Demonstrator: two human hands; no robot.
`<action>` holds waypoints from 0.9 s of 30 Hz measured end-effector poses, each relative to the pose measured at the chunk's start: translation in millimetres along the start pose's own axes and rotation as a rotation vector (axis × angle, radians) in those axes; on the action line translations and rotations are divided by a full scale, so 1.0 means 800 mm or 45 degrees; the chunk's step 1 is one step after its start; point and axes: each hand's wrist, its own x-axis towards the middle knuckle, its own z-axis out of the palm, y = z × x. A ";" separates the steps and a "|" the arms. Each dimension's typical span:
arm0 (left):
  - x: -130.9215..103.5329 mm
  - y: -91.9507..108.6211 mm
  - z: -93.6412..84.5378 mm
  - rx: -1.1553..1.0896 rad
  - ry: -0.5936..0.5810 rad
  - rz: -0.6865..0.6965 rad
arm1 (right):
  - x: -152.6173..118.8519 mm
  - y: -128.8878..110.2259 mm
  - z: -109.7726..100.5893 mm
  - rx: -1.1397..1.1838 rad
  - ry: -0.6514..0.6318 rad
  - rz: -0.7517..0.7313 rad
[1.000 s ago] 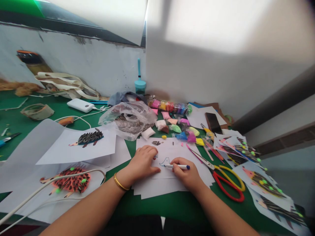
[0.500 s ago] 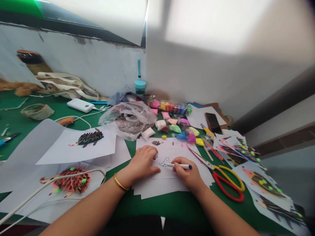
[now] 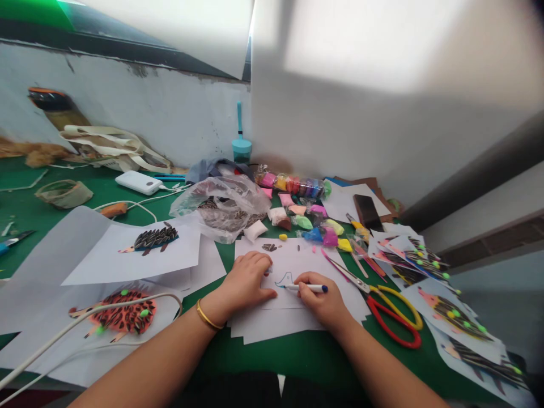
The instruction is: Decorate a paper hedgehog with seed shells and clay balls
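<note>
Two hands — right hand (image 3: 325, 303) pinching slim pen (image 3: 306, 288) | left hand (image 3: 249, 280) curled, flattening white paper (image 3: 293, 309)

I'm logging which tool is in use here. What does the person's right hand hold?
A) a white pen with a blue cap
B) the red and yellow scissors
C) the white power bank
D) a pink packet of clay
A: the right hand grips a white pen with its tip on the paper, while the scissors lie untouched beside it.

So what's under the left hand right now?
The left hand presses flat on a white sheet, beside a small pen outline. More sheets lie beneath; anything drawn under the palm is hidden.
</note>
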 end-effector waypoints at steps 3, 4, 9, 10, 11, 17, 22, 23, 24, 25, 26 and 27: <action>0.000 -0.001 0.001 -0.004 0.002 0.008 | -0.001 0.001 -0.003 0.023 0.070 0.004; 0.000 -0.001 0.002 -0.005 0.002 0.009 | -0.001 0.001 -0.004 0.027 0.079 0.004; 0.000 -0.001 0.002 -0.003 0.000 0.003 | -0.002 0.000 -0.002 0.003 0.009 -0.005; 0.000 -0.001 0.002 -0.004 0.000 0.006 | -0.002 -0.001 -0.001 -0.007 -0.009 -0.011; 0.000 -0.001 0.002 -0.006 -0.002 0.008 | -0.002 -0.002 -0.001 -0.017 -0.022 -0.017; 0.000 0.000 0.001 -0.003 -0.003 0.007 | -0.001 -0.001 -0.001 -0.027 -0.008 -0.021; 0.000 0.001 0.000 -0.006 -0.013 -0.005 | -0.001 0.001 -0.001 -0.002 0.004 -0.010; 0.000 0.001 -0.001 -0.005 -0.015 -0.005 | -0.001 0.000 -0.001 -0.013 -0.008 -0.020; 0.000 0.001 -0.001 -0.005 -0.016 -0.004 | -0.001 0.000 -0.001 -0.024 -0.016 -0.028; 0.001 0.001 -0.001 -0.005 -0.015 -0.004 | -0.001 -0.001 0.000 -0.031 -0.021 -0.031; 0.001 0.001 -0.001 -0.006 -0.013 -0.002 | -0.001 -0.001 0.000 -0.031 -0.020 -0.030; 0.001 0.001 -0.001 -0.008 -0.010 -0.001 | -0.001 -0.002 0.000 -0.027 -0.016 -0.025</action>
